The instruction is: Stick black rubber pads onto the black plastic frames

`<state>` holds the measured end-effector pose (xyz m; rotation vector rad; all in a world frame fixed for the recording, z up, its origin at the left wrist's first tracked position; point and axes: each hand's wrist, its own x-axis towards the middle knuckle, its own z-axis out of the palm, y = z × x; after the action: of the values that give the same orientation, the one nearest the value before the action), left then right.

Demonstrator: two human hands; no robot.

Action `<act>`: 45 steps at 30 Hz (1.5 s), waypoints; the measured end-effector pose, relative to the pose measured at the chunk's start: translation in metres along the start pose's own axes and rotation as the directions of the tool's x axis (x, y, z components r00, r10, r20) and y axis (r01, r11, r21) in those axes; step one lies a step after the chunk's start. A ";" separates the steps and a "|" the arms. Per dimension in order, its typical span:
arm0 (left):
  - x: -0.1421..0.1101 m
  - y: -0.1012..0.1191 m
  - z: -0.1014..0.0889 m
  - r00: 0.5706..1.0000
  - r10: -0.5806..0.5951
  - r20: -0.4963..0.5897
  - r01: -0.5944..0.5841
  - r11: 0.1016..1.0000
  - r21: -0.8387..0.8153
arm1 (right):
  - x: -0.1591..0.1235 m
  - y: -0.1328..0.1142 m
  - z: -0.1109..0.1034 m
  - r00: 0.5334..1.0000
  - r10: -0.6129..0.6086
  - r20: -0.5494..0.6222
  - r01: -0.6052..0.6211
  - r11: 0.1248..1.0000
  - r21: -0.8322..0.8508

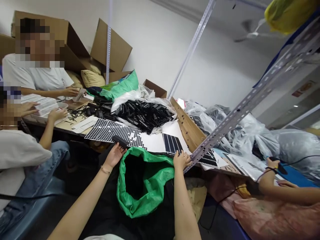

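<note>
My left hand [115, 156] is closed on a small black plastic piece [120, 141] at the table's front edge. Just under that piece lies a white sheet covered with round black stickers [105, 129], several of them gone from its right side. My right hand [181, 160] rests by the table edge with curled fingers, at the lower corner of a sheet of black strip stickers [172, 143]; what its fingertips pinch, if anything, is hidden. Between my forearms a green woven bag [155, 190] gapes, its inside dark.
A clear plastic bag heaped with black plastic pieces [145, 115] lies beyond the sheets. A slanted metal post [225, 123] rises beside my right hand. Two people [37, 76] handle things at left; another person's hands [272, 166] are at right near plastic-wrapped bundles [250, 130].
</note>
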<state>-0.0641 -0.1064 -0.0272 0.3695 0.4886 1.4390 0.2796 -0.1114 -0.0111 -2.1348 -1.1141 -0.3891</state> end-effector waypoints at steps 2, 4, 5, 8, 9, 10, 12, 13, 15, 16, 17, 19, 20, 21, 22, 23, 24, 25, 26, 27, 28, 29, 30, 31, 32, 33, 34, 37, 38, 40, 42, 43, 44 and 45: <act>-0.002 0.004 -0.003 0.999 -0.041 -0.001 0.040 0.997 -0.061 | -0.001 -0.002 -0.002 1.000 -0.002 -0.001 0.002 1.000 0.002; -0.002 0.006 -0.006 0.997 -0.081 -0.006 0.080 0.993 -0.091 | -0.001 -0.003 -0.003 1.000 0.012 -0.006 -0.012 1.000 -0.003; -0.001 0.006 -0.007 0.995 -0.098 -0.010 0.096 0.991 -0.097 | 0.000 -0.003 -0.003 1.000 0.028 -0.008 -0.028 1.000 -0.008; 0.003 0.005 -0.008 0.992 -0.123 -0.018 0.120 0.988 -0.098 | 0.006 -0.005 -0.003 0.995 0.096 -0.004 -0.096 0.995 -0.024; 0.004 0.005 -0.008 0.992 -0.124 -0.019 0.122 0.988 -0.095 | 0.009 -0.006 -0.003 0.993 0.120 0.003 -0.120 0.992 -0.028; 0.005 0.004 -0.008 0.992 -0.125 -0.018 0.123 0.988 -0.090 | 0.011 -0.007 -0.002 0.990 0.141 0.012 -0.141 0.990 -0.032; 0.006 0.003 -0.007 0.992 -0.128 -0.015 0.127 0.989 -0.074 | 0.016 -0.010 0.001 0.983 0.178 0.032 -0.177 0.983 -0.040; 0.007 0.003 -0.006 0.991 -0.131 -0.013 0.130 0.989 -0.064 | 0.018 -0.011 0.003 0.980 0.195 0.043 -0.193 0.980 -0.045; 0.008 0.001 -0.005 0.991 -0.135 -0.012 0.134 0.990 -0.043 | 0.021 -0.015 0.006 0.972 0.227 0.061 -0.223 0.973 -0.058; 0.008 0.000 -0.005 0.991 -0.136 -0.011 0.135 0.990 -0.033 | 0.023 -0.016 0.007 0.968 0.241 0.068 -0.237 0.969 -0.066; 0.008 -0.001 -0.005 0.991 -0.135 -0.011 0.135 0.991 -0.023 | 0.024 -0.017 0.008 0.965 0.253 0.073 -0.248 0.966 -0.073; 0.009 -0.002 -0.006 0.991 -0.131 -0.008 0.131 0.991 -0.008 | 0.026 -0.019 0.008 0.961 0.265 0.079 -0.258 0.962 -0.087; 0.009 -0.003 -0.006 0.992 -0.130 -0.006 0.130 0.992 -0.001 | 0.027 -0.019 0.008 0.961 0.265 0.080 -0.258 0.962 -0.093; 0.009 -0.004 -0.006 0.991 -0.130 -0.004 0.130 0.991 0.005 | 0.027 -0.018 0.007 0.962 0.261 0.079 -0.253 0.962 -0.100; 0.008 -0.006 -0.006 0.991 -0.133 -0.003 0.133 0.991 0.011 | 0.028 -0.017 0.006 0.964 0.254 0.077 -0.245 0.964 -0.107; 0.008 -0.007 -0.006 0.990 -0.138 -0.003 0.138 0.990 0.017 | 0.028 -0.016 0.004 0.967 0.245 0.074 -0.236 0.965 -0.114; 0.008 -0.009 -0.006 0.990 -0.144 -0.005 0.144 0.989 0.023 | 0.029 -0.015 0.003 0.970 0.234 0.071 -0.225 0.967 -0.121; 0.008 -0.011 -0.006 0.989 -0.151 -0.006 0.151 0.988 0.027 | 0.029 -0.013 0.002 0.972 0.224 0.068 -0.214 0.968 -0.129; 0.009 -0.014 -0.004 0.988 -0.157 -0.008 0.157 0.987 0.031 | 0.030 -0.011 0.001 0.975 0.212 0.066 -0.202 0.970 -0.136; 0.010 -0.017 -0.002 0.987 -0.162 -0.008 0.162 0.986 0.034 | 0.030 -0.010 0.000 0.977 0.201 0.063 -0.191 0.971 -0.144; 0.013 -0.019 0.001 0.986 -0.165 -0.008 0.166 0.986 0.036 | 0.030 -0.008 0.000 0.980 0.189 0.062 -0.178 0.973 -0.149; 0.017 -0.022 0.006 0.986 -0.168 -0.007 0.168 0.985 0.038 | 0.030 -0.006 0.000 0.983 0.174 0.061 -0.163 0.975 -0.153; 0.023 -0.025 0.011 0.986 -0.169 -0.005 0.169 0.985 0.039 | 0.031 -0.004 0.000 0.986 0.158 0.061 -0.147 0.977 -0.156; 0.030 -0.027 0.018 0.986 -0.169 -0.003 0.169 0.985 0.038 | 0.031 -0.002 -0.001 0.988 0.140 0.062 -0.129 0.979 -0.157; 0.038 -0.029 0.025 0.986 -0.168 -0.001 0.168 0.985 0.035 | 0.032 0.000 -0.001 0.990 0.123 0.063 -0.112 0.981 -0.157; 0.048 -0.031 0.033 0.986 -0.166 0.000 0.166 0.986 0.030 | 0.033 0.003 -0.001 0.992 0.106 0.065 -0.095 0.983 -0.158; 0.059 -0.033 0.042 0.986 -0.166 0.002 0.166 0.986 0.026 | 0.034 0.007 -0.002 0.994 0.090 0.067 -0.079 0.984 -0.160; 0.092 -0.038 0.068 0.985 -0.173 0.023 0.173 0.985 0.029 | 0.042 0.018 -0.003 0.995 0.052 0.086 -0.036 0.984 -0.173; 0.102 -0.039 0.076 0.984 -0.177 0.037 0.175 0.984 0.037 | 0.045 0.021 -0.003 0.995 0.041 0.096 -0.023 0.983 -0.180; 0.117 -0.042 0.091 0.980 -0.183 0.074 0.178 0.982 0.067 | 0.051 0.027 -0.003 0.993 0.022 0.117 0.001 0.981 -0.194; 0.126 -0.044 0.102 0.975 -0.185 0.124 0.172 0.979 0.111 | 0.055 0.032 -0.003 0.991 0.008 0.132 0.019 0.978 -0.206; 0.129 -0.044 0.106 0.971 -0.185 0.151 0.165 0.977 0.136 | 0.056 0.034 -0.003 0.991 0.003 0.136 0.026 0.977 -0.211; 0.131 -0.044 0.109 0.967 -0.182 0.177 0.154 0.975 0.160 | 0.057 0.036 -0.003 0.990 -0.003 0.139 0.033 0.976 -0.213; 0.133 -0.045 0.111 0.964 -0.177 0.200 0.141 0.973 0.182 | 0.058 0.038 -0.003 0.990 -0.007 0.140 0.038 0.975 -0.218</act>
<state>0.0405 0.0261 0.0307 0.5998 0.4526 1.1889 0.3448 -0.0935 0.0059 -2.3753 -1.2231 -0.3952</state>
